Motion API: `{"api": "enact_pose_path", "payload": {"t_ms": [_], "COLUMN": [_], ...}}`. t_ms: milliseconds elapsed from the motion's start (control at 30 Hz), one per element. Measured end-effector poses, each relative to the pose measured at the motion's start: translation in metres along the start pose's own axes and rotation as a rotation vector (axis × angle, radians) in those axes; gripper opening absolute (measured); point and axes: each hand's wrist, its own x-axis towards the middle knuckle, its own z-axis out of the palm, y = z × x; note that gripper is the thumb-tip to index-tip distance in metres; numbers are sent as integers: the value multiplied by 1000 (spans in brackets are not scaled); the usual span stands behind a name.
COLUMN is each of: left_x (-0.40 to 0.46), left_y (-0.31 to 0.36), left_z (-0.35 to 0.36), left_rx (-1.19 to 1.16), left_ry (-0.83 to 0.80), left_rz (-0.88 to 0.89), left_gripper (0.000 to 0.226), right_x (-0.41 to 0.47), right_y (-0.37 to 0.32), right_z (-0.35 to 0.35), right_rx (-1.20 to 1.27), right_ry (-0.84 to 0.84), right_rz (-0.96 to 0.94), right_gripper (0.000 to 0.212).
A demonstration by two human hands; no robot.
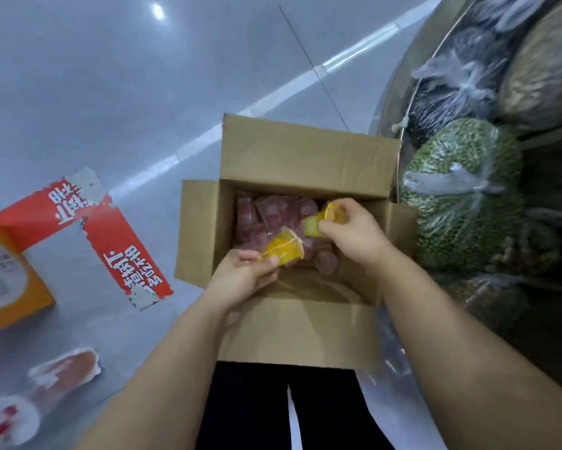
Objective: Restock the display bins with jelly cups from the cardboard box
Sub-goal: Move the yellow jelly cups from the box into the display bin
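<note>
An open cardboard box (305,157) stands on the floor in front of me, flaps spread. Inside lie several red jelly cups (273,212) piled at the far end. My left hand (240,277) pinches a yellow jelly cup (284,246) by its rim over the box. My right hand (354,232) grips another yellow jelly cup (330,212) and a pale green one (312,226) just above the red pile. Both hands are inside the box opening.
To the right, a round metal display bin (390,102) holds clear bags of green beans (461,196) and dark and tan dried goods. A torn red and orange carton (78,228) lies on the grey floor at left. A wrapped item (55,381) lies at bottom left.
</note>
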Motion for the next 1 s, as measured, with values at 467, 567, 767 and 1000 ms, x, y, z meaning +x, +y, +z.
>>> {"api": "enact_pose_path", "payload": {"t_ms": [467, 567, 767, 1000], "left_x": [-418, -481, -555, -597], "left_y": [216, 231, 215, 194], "left_z": [79, 120, 206, 298], "left_rx": [187, 313, 500, 696], "left_ry": [-489, -563, -783, -985], "left_rz": [815, 990, 1090, 1231], "left_gripper": [55, 56, 53, 50], "right_x": [-401, -458, -544, -588], "right_y": [-214, -214, -167, -94], "right_z": [-206, -256, -335, -398], "right_rx": [288, 273, 375, 468], "right_ry": [437, 527, 717, 904], "right_rz": [-633, -704, -650, -504], "right_gripper": [60, 62, 59, 44]}}
